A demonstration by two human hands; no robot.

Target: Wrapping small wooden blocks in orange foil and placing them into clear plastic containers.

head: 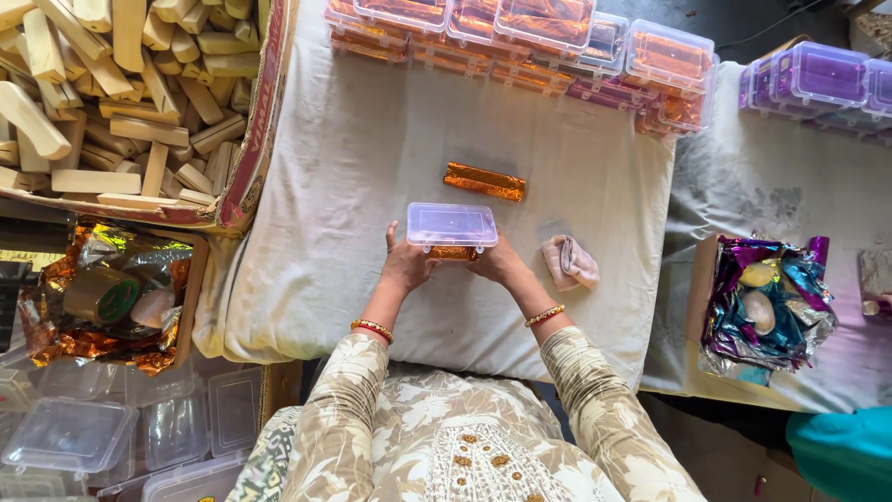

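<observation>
Both hands, left hand and right hand, are clamped on a clear plastic box over the cloth-covered worktop, orange foil-wrapped bar just beyond.

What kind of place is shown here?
Probably a small packing workshop: a carton of cut wooden sticks, stacks of filled clear plastic boxes, and both hands holding one clear box on a cloth-covered table.

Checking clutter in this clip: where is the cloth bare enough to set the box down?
Bare cloth lies left of the foil-wrapped bar, and between the bar and the stacked boxes. Crowded: around the clear box, both hands and the pink cloth.
</observation>
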